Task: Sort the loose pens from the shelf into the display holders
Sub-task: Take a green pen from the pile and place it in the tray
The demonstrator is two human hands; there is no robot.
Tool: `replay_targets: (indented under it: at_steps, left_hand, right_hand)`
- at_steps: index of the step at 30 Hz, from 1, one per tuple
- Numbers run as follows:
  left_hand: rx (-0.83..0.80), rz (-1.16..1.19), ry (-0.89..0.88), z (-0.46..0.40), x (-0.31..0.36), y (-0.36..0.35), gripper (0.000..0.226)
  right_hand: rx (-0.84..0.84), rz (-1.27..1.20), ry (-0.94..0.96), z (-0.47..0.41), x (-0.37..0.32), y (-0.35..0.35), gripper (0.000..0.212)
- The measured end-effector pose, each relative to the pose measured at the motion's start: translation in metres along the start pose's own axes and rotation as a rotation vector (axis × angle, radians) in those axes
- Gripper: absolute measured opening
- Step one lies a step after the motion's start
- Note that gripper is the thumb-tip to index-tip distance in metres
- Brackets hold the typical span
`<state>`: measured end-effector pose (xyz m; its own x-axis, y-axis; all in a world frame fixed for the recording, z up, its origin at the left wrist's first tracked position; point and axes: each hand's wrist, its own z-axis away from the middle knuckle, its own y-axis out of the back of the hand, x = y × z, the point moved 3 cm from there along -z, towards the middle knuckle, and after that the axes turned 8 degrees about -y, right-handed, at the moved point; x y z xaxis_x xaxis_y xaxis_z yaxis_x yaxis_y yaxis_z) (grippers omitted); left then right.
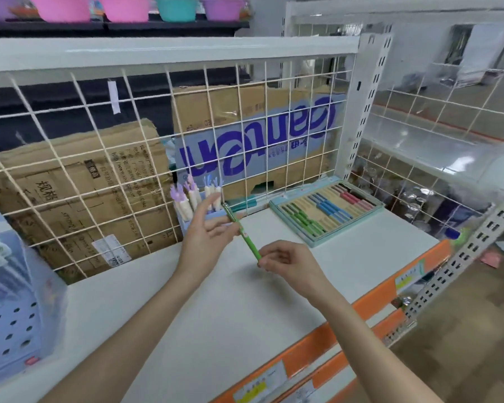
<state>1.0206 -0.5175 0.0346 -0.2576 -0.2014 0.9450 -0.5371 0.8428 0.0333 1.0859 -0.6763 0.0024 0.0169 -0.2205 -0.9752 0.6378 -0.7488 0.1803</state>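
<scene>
The green plastic pen (243, 231) has its lower end buried in the right hand (285, 261). The small blue cardboard pen holder (186, 225) at the white shelf's (216, 301) back edge is half covered by the left hand (207, 228). The pale blue perforated display box (9, 309) runs off the frame's left edge, its contents blurred.

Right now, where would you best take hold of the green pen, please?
Grip the bare middle of the green pen from the left: it slants up and away, its near end pinched in the right hand, and the left hand is beside it.
</scene>
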Motion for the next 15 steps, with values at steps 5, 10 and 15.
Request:
replay_targets:
  at_steps: [5,10,15]
  left_hand:
    - [-0.018,-0.048,-0.089,-0.039,-0.008,-0.063,0.028]
    - [-0.034,-0.138,-0.12,-0.08,-0.025,-0.127,0.025]
    - [0.009,-0.218,-0.079,-0.113,-0.045,-0.169,0.018]
  right_hand:
    - [0.054,0.07,0.007,-0.028,0.011,0.076,0.014]
    - [0.111,0.238,-0.011,-0.06,0.023,0.138,0.011]
    - [0.144,0.499,0.005,-0.091,0.028,0.178,0.011]
